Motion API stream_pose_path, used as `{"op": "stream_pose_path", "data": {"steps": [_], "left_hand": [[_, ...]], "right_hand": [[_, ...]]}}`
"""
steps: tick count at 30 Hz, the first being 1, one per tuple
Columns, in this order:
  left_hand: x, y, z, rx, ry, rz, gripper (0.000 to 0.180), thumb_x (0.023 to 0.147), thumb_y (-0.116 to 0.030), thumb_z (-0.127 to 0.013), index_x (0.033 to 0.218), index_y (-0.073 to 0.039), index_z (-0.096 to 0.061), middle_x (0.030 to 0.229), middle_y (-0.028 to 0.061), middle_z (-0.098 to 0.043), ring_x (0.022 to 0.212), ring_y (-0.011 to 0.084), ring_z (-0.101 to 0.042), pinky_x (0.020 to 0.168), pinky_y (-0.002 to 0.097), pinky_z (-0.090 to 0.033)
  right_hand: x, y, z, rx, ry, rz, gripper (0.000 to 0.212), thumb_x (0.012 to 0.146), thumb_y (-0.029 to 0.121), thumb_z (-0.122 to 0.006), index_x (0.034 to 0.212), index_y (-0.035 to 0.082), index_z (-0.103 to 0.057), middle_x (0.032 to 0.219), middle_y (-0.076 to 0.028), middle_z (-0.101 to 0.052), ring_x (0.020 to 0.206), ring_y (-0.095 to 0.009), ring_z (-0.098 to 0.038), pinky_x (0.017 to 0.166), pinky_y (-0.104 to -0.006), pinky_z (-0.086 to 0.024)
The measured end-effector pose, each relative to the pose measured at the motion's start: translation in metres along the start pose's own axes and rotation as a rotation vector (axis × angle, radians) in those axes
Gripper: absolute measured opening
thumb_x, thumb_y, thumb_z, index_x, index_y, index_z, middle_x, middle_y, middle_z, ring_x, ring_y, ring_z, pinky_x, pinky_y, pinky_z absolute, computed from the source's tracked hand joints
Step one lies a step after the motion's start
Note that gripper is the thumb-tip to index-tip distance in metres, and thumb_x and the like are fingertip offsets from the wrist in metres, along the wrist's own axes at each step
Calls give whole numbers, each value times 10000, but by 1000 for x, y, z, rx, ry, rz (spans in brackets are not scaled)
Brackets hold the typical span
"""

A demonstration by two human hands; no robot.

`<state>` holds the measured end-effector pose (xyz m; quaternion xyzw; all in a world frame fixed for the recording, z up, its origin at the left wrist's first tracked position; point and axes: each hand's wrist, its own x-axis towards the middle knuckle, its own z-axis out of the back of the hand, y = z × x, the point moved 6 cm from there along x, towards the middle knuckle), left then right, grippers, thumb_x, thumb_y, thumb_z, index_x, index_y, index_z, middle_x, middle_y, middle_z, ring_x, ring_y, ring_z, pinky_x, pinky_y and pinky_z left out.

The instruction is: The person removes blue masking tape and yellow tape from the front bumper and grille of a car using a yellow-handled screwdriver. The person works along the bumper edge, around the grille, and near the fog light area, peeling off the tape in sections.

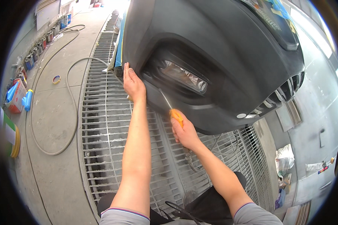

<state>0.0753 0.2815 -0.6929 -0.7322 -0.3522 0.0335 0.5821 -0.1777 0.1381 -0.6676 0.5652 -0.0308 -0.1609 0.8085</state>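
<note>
A matte black car bumper (229, 75) fills the upper middle, with a recessed opening around a clear lamp or shiny insert (185, 77). My left hand (134, 85) grips the bumper's left edge, its fingers close together along the rim and partly hidden. In my right hand (184, 131) is an orange-handled screwdriver (176, 117), the fingers wrapped round its handle. Its thin metal shaft points up and left over the panel just below the recess. Whether the tip touches the surface, I cannot tell.
Under the bumper lies a metal floor grating (109, 131). A grey hose (72, 131) loops over the concrete at left, near a tape roll (56, 79). Paint cans (29, 62) line the left wall, with a carton (16, 99) closer. Crumpled plastic (285, 159) lies at right.
</note>
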Motion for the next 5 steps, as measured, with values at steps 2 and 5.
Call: {"op": "stream_pose_path", "data": {"steps": [2,5], "left_hand": [[-3,-2,-2,-8,7,8,448,1195,-300,-492,1483,-21,-692,1513,186,-699,1430,366,-642,1193,439,-499],[0,-2,0,-7,-3,-21,458,1198,-313,-487,1489,-20,-687,1511,190,-700,1434,365,-639,1202,440,-491]], "right_hand": [[12,2,-8,-64,11,75,548,1178,246,-552,1687,97,-414,767,20,-514,579,-63,-453,534,-265,-465],[32,-3,-13,-174,-10,124,575,1136,344,-660,1643,128,-494,956,-42,-713,798,-159,-654,783,-342,-589]]}}
